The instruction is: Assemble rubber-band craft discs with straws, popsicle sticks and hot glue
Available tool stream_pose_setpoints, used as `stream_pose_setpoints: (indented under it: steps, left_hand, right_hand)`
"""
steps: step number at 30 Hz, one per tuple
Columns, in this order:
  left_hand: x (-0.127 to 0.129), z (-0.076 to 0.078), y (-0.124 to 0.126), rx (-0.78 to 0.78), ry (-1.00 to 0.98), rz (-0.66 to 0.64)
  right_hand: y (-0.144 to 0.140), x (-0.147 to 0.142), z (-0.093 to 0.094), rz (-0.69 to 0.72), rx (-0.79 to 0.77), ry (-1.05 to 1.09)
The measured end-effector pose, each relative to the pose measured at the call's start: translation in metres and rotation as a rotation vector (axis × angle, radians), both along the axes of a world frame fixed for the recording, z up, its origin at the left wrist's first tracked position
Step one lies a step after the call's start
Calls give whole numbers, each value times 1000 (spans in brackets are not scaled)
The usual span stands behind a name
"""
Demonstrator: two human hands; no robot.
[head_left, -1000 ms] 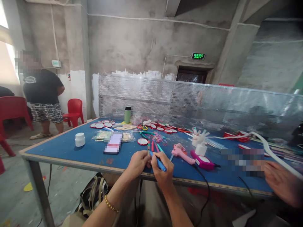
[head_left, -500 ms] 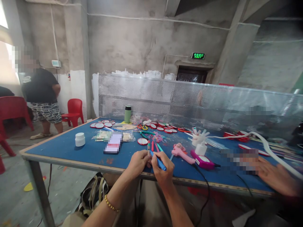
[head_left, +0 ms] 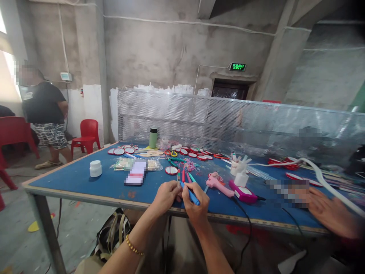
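My left hand (head_left: 167,196) is closed on a thin flat stick (head_left: 178,177) that stands upright, with red and green colouring near its top. A blue marker pen (head_left: 194,198) is in my right hand (head_left: 199,209), its tip end close to the stick. The two hands almost meet over the table's front edge. Just beyond them lie a red pen (head_left: 183,176), a pink pen (head_left: 188,177) and a green pen (head_left: 192,177). A round red-rimmed disc (head_left: 171,170) rests behind the left hand. The stick's lower end is hidden by my fingers.
A phone (head_left: 135,173) and a white jar (head_left: 96,169) are left on the blue table (head_left: 114,189). To the right sit a pink glue gun (head_left: 219,185) and a magenta box (head_left: 242,193) with a cord. Another person's hand (head_left: 322,205) works at far right.
The view has shifted very slightly. My hands keep nearly the same pose around the stick and the blue marker pen. The other person's hand on the right has moved a little.
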State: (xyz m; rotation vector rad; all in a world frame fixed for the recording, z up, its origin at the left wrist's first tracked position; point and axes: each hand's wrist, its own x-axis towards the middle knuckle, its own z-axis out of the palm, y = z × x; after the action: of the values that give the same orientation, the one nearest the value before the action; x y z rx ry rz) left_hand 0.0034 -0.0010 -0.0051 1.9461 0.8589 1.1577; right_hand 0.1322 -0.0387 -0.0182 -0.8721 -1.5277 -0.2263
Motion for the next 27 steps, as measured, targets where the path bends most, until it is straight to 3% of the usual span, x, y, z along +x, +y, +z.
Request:
stream_pose_setpoints:
  steps: [27]
  left_hand:
    - [0, -1, 0, 6, 9, 1]
  right_hand:
    - [0, 1, -1, -4, 18, -3]
